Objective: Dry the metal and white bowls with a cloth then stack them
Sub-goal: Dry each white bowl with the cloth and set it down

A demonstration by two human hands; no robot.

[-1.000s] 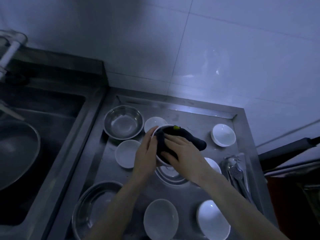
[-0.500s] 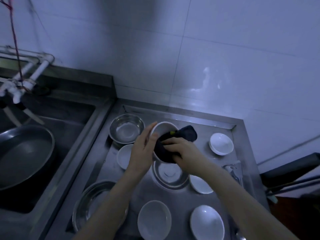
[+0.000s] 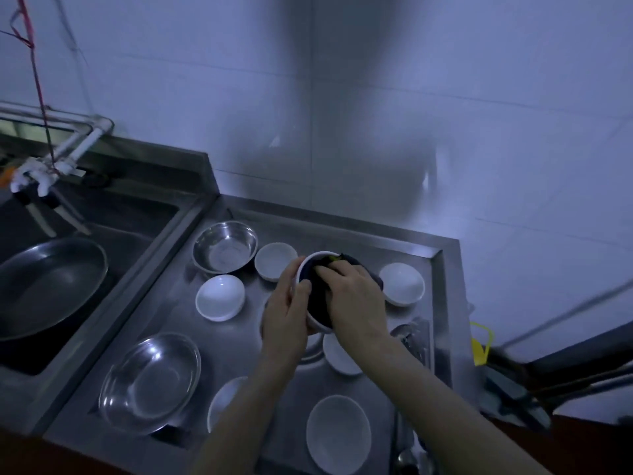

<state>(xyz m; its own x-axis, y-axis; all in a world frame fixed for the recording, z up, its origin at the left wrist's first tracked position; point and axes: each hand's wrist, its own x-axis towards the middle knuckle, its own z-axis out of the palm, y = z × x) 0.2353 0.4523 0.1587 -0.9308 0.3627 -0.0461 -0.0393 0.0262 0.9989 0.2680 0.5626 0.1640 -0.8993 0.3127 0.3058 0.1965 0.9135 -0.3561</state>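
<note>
Left hand [image 3: 286, 311] cupping bowl [image 3: 303, 269] — tilted

Surface: steel draining counter [image 3: 239, 344] with raised rim, beside a sink.
Metal bowls: one at the far left [image 3: 225, 246], a larger one at the near left [image 3: 150, 382].
White bowls: two near the far metal bowl [image 3: 275, 261] [image 3: 220, 297], one at the right [image 3: 401, 283], one at the near edge [image 3: 338, 434].

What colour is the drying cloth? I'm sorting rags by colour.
Dark, navy to black, cloth, with a small yellow-green patch at its top edge; seen in the head view.
</note>
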